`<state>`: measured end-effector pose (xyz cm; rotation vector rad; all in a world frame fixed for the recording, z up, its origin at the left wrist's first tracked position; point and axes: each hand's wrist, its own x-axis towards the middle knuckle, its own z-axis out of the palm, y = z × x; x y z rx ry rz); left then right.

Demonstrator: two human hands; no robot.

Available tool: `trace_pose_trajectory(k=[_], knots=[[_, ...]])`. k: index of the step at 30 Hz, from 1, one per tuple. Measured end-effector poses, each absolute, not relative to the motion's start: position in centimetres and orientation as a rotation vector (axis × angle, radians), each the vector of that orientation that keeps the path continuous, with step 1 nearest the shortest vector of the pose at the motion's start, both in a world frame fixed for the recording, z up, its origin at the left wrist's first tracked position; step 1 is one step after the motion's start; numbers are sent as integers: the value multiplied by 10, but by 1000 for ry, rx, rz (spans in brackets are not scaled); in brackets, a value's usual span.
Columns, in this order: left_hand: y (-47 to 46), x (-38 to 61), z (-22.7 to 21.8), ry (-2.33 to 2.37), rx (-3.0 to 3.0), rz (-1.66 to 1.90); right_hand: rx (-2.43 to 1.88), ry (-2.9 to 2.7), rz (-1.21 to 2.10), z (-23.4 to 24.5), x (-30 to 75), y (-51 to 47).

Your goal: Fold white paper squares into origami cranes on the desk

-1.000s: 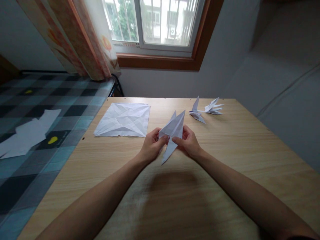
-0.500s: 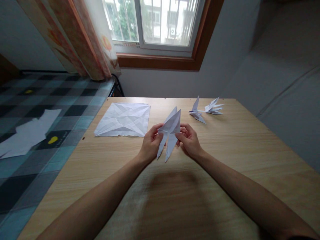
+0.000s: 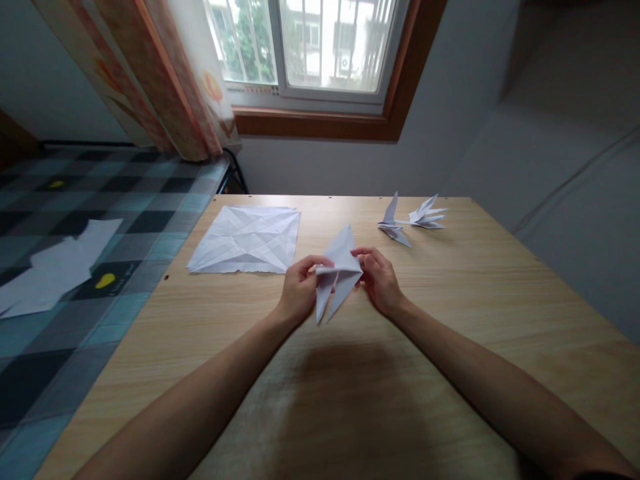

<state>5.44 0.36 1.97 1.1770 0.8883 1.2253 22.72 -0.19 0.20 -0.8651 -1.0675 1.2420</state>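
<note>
Between my hands, above the wooden table, is a folded white paper figure [image 3: 343, 260], an origami piece with one broad point upward and two narrow legs hanging down. My left hand [image 3: 300, 287] pinches its left edge, fingers on top and the thumb largely out of sight. On the right edge, my right hand [image 3: 379, 280] grips the paper with its fingertips at the upper side. Beyond my right hand, two finished-looking origami pieces with pointed wings, a nearer one [image 3: 394, 227] and a farther one [image 3: 428, 215], rest on the table.
Creased white paper sheets [image 3: 245, 240] lie flat at the table's far left. More white paper [image 3: 60, 267] is on the checked bed cover [image 3: 165, 220] left of the wooden table [image 3: 475, 320]. A window [image 3: 330, 47] and a patterned curtain [image 3: 165, 73] are behind.
The paper figure's upper flap has changed from standing up toward me to tipping back, with a level crease now across its middle. My fingers have shifted from its front to its top edges.
</note>
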Motion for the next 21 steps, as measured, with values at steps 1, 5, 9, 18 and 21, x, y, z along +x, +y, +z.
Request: trace_pose_trajectory(k=[1,5,9,18,21], knots=[[4,54,20,908,1215,1217,-854,-1069,1247,2,227,-2],[7,51,18,936,1235,1236,-844,-1149,1229,1,226,-2],[7,52,15,870,1130,1208,-846,-1217,1212,-3,223,-1],[2,56,16,1041,1552,1198,-1002,-1495,774,0,225,-7],[2,53,16,1188,1740,1305,-1040,-1550,520,6,226,-12]])
